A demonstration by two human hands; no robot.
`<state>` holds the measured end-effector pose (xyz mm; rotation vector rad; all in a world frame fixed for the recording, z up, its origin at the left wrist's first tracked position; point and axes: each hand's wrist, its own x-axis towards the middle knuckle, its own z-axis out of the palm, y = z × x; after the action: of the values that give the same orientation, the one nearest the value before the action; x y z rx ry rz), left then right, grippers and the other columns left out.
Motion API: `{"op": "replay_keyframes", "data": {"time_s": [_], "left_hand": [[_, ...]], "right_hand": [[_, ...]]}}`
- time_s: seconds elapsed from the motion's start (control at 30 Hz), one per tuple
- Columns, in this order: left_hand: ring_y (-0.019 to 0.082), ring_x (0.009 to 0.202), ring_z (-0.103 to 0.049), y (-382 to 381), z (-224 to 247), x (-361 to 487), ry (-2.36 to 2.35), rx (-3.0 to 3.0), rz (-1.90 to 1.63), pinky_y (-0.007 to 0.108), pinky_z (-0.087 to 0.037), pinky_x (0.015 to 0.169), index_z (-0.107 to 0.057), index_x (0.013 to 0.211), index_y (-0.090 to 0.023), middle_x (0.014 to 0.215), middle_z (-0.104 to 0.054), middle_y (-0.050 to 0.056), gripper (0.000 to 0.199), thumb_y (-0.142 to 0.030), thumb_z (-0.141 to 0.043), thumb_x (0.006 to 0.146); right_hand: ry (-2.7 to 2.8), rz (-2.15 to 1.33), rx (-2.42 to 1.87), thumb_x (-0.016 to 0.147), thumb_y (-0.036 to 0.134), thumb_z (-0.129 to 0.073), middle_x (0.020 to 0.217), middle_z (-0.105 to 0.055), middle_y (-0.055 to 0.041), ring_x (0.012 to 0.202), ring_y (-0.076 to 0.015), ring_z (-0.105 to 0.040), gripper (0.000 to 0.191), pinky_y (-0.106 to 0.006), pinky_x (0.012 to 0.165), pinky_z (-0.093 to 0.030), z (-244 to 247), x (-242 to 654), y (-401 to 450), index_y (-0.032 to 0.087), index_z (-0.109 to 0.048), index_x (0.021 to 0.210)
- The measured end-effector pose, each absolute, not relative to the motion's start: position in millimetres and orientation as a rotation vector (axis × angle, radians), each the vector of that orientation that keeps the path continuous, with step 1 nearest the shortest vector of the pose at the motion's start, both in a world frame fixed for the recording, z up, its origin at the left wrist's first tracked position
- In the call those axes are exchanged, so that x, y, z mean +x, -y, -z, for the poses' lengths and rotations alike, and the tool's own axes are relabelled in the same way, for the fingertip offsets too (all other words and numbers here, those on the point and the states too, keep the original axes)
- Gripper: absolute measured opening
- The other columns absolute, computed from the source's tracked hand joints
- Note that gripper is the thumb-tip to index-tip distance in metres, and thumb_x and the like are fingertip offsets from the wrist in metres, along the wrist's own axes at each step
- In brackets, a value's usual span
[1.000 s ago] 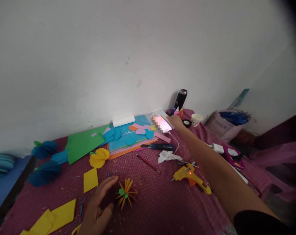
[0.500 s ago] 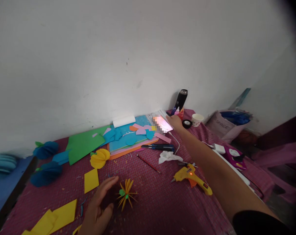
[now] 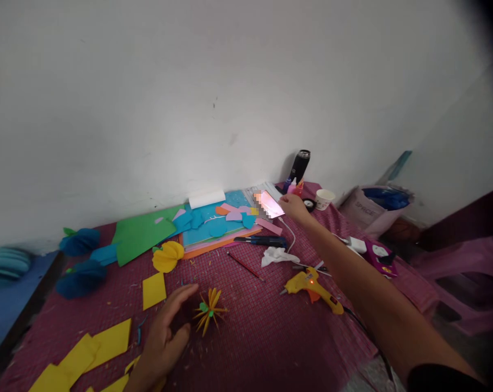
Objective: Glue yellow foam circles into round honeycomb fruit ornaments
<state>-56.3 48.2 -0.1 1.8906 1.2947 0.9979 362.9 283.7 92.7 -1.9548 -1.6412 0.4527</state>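
My left hand (image 3: 165,332) rests at the lower middle with thumb and fingers apart, holding nothing. Just right of its fingertips stands a yellow folded-paper piece (image 3: 211,311) with green bits on top. My right hand (image 3: 293,208) is stretched far out, beside the right edge of a lit phone (image 3: 270,203); its fingers are bent together, and whatever they hold, if anything, is hidden. A yellow glue gun (image 3: 314,288) with a glowing light lies left of my right forearm.
Yellow paper squares (image 3: 108,344) lie at the lower left, blue paper pumpkins (image 3: 81,277) behind them. Green sheet (image 3: 142,234), cutter (image 3: 263,240), red pencil (image 3: 246,267), tissue (image 3: 279,256), black bottle (image 3: 300,166) and paper cup (image 3: 324,199) also lie or stand on the cloth (image 3: 246,337).
The view has shifted slightly. My right hand stays beside the phone, its fingers now slightly off the phone's edge. My left hand keeps its place near the yellow piece.
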Motion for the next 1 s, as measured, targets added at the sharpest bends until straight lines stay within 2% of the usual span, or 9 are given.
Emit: {"op": "replay_keyframes", "data": {"time_s": [0.07,0.13,0.23,0.33,0.5,0.63,0.73,0.9,1.0], "left_hand": [[0.032,0.136,-0.055,-47.9,-2.0,-54.3,-1.296,1.878,-0.991,0.053,-0.043,0.117,-0.059,0.141,-0.028,0.146,-0.058,0.009,0.060,-0.019,-0.055,0.082],[0.031,0.136,-0.054,-46.8,-5.4,-51.9,-1.302,1.876,-0.984,0.053,-0.041,0.119,-0.059,0.140,-0.025,0.145,-0.058,0.010,0.060,-0.016,-0.054,0.081],[0.029,0.134,-0.055,-46.0,-10.0,-48.6,-1.320,1.881,-1.010,0.053,-0.040,0.118,-0.058,0.140,-0.023,0.143,-0.059,0.011,0.063,-0.012,-0.053,0.078],[0.028,0.132,-0.056,-47.4,-11.9,-46.6,-1.360,1.887,-1.012,0.052,-0.041,0.117,-0.060,0.136,-0.022,0.139,-0.061,0.010,0.063,-0.008,-0.051,0.075],[0.026,0.122,-0.061,-49.3,-14.8,-44.2,-1.336,1.918,-1.047,0.050,-0.047,0.110,-0.064,0.129,-0.021,0.130,-0.066,0.010,0.060,-0.005,-0.051,0.072],[0.023,0.110,-0.066,-48.5,-19.9,-42.1,-1.317,1.911,-1.058,0.044,-0.052,0.099,-0.067,0.119,-0.021,0.117,-0.070,0.008,0.051,-0.004,-0.050,0.074],[0.021,0.105,-0.066,-47.7,-23.4,-40.6,-1.310,1.908,-1.078,0.039,-0.052,0.094,-0.067,0.109,-0.020,0.112,-0.069,0.007,0.040,-0.005,-0.051,0.076],[0.019,0.089,-0.063,-43.9,-29.2,-42.0,-1.359,1.887,-1.092,0.033,-0.049,0.083,-0.060,0.089,-0.019,0.093,-0.065,0.004,0.013,-0.011,-0.057,0.080],[0.018,0.085,-0.061,-41.2,-34.0,-45.0,-1.322,1.887,-1.103,0.032,-0.048,0.080,-0.058,0.085,-0.019,0.088,-0.063,0.003,0.006,-0.014,-0.060,0.083]], "right_hand": [[1.685,-0.440,-1.838,0.098,0.028,-0.058,0.103,-0.073,-0.0100,0.091,-0.0216,-0.067,0.025,-0.031,0.079,-0.053,-109.9,342.0,-252.8,0.010,-0.069,0.112],[1.758,-0.449,-1.661,0.098,0.031,-0.055,0.104,-0.074,-0.0056,0.090,-0.0191,-0.066,0.025,-0.029,0.077,-0.050,-116.9,314.2,-209.0,0.017,-0.067,0.114],[1.915,-0.556,-1.260,0.097,0.027,-0.053,0.101,-0.074,-0.0050,0.087,-0.0197,-0.066,0.019,-0.032,0.077,-0.050,-101.6,269.6,-138.7,0.023,-0.068,0.109],[2.088,-0.676,-1.259,0.091,0.014,-0.054,0.094,-0.075,-0.0055,0.085,-0.0218,-0.067,0.019,-0.035,0.076,-0.051,-67.5,233.1,-99.3,0.023,-0.069,0.097],[2.067,-0.740,-1.195,0.077,0.002,-0.051,0.102,-0.076,-0.0069,0.096,-0.0231,-0.068,0.034,-0.037,0.088,-0.051,-29.1,194.3,-113.9,0.023,-0.070,0.097],[1.945,-0.778,-1.134,0.076,0.005,-0.045,0.086,-0.070,-0.0030,0.082,-0.0199,-0.065,0.027,-0.032,0.077,-0.050,-23.4,188.9,-118.0,0.023,-0.062,0.087],[1.962,-0.797,-1.015,0.073,0.007,-0.047,0.075,-0.060,-0.0002,0.072,-0.0180,-0.058,0.017,-0.030,0.068,-0.045,-29.2,198.3,-105.6,0.023,-0.053,0.074],[2.161,-0.937,-0.975,0.073,0.007,-0.055,0.072,-0.057,0.0022,0.065,-0.0150,-0.053,0.016,-0.027,0.061,-0.037,-49.1,214.5,-94.6,0.023,-0.054,0.076],[2.252,-0.969,-0.942,0.075,0.007,-0.058,0.077,-0.060,0.0022,0.067,-0.0142,-0.055,0.017,-0.026,0.062,-0.038,-53.6,217.0,-94.1,0.022,-0.057,0.080]]}}
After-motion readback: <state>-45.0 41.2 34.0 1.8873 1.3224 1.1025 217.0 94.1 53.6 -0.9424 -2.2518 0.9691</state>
